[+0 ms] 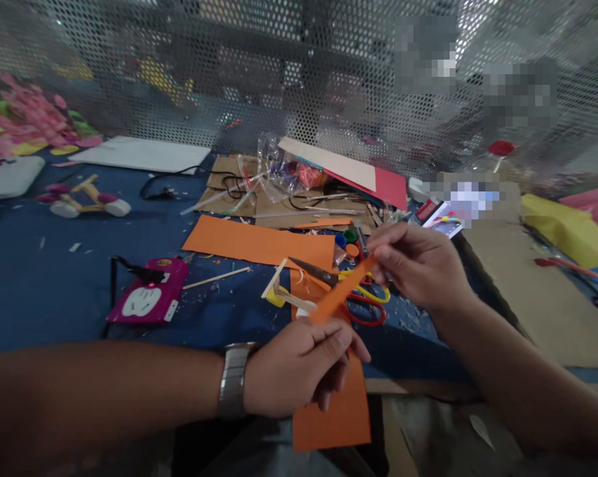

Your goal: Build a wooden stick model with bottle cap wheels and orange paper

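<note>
- room: perforated metal screen behind, blurry shapes past it.
- surface: blue-covered table, scraps all over.
- orange sheets: one flat on the table, another hanging past the near edge, below my left hand.
- my hands: apart, strip between. right hand pinches its upper end; left hand at the lower end, can't tell if it grips.
- scissors: on the table, behind the strip.
- orange strip: held up at a slant. paper or thin card, i'd guess: light, soft, creases easily, not very slippery. pinch gently at the ends.
- stick model: near the strip, looks fragile.
</note>
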### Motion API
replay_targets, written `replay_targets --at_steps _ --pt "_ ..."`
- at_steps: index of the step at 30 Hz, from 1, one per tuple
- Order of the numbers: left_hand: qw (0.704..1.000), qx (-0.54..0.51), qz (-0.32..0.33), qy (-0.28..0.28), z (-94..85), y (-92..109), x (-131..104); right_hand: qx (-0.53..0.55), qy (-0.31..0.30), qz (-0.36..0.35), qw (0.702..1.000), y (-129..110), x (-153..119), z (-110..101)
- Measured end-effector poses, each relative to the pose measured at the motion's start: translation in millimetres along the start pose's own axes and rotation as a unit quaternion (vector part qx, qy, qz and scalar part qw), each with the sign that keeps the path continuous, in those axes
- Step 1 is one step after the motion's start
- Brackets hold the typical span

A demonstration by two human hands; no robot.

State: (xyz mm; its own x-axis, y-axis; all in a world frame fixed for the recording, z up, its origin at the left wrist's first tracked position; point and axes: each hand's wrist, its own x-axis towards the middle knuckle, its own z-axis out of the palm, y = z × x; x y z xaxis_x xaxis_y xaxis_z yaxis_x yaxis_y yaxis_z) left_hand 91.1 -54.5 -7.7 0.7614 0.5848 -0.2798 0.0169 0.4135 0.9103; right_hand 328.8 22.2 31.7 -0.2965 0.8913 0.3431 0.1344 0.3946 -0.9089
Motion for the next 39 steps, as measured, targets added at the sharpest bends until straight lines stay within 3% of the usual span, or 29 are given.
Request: replay_targets --at_steps 3,5,6,7,8,11,14,15,18,21,24,29,34,39 --pt "0.985 0.154 0.069 -0.041 7.5 14.5 -19.5 0.075 0.153 -0.011 0.985 6.8 3.7 -3.5" --pt "0.927 0.307 0.182 -0.112 11.3 31.3 -36.6 0.094 0.177 -0.042 0.979 7.0 0.3 -0.9" --pt "0.891 0.378 0.206 -0.143 11.7 41.3 -44.6 0.085 0.173 -0.065 0.979 6.5 -3.0 1.7" --pt "0.862 0.433 0.225 -0.136 10.5 51.9 -51.4 0.058 0.161 -0.096 0.981 5.8 -7.0 4.8" --pt "0.836 0.481 0.239 -0.115 7.2 62.7 -56.4 0.015 0.141 -0.129 0.981 5.2 -11.2 8.2" --pt "0.764 0.541 0.346 0.070 -16.3 91.9 -57.4 -0.131 0.058 -0.237 0.961 6.8 -21.9 18.5" --pt "0.731 0.504 0.394 0.239 -54.4 105.7 -42.5 -0.202 -0.013 -0.313 0.928 15.8 -27.0 27.6" --pt "0.747 0.453 0.409 0.262 -67.1 104.6 -36.7 -0.213 -0.026 -0.325 0.921 19.7 -27.7 30.4" --pt "0.856 0.277 0.351 0.260 -95.1 83.7 -24.2 -0.229 -0.050 -0.329 0.915 30.2 -28.6 37.0" --pt "0.886 0.216 0.290 0.291 -102.8 49.9 -22.9 -0.261 -0.074 -0.345 0.899 34.9 -29.2 39.5" --pt "0.918 0.176 0.224 0.274 -98.8 26.3 -28.7 -0.318 -0.085 -0.356 0.875 35.8 -29.8 38.3" --pt "0.912 0.254 0.222 0.233 -91.2 23.6 -31.7 -0.352 -0.072 -0.354 0.863 34.5 -29.0 34.8" --pt "0.866 0.382 0.169 0.277 -84.6 33.6 -20.6 -0.341 -0.089 -0.386 0.853 32.6 -25.8 33.7" --pt "0.850 0.403 0.193 0.280 -76.7 47.1 -14.8 -0.325 -0.080 -0.401 0.853 31.6 -25.1 34.6"
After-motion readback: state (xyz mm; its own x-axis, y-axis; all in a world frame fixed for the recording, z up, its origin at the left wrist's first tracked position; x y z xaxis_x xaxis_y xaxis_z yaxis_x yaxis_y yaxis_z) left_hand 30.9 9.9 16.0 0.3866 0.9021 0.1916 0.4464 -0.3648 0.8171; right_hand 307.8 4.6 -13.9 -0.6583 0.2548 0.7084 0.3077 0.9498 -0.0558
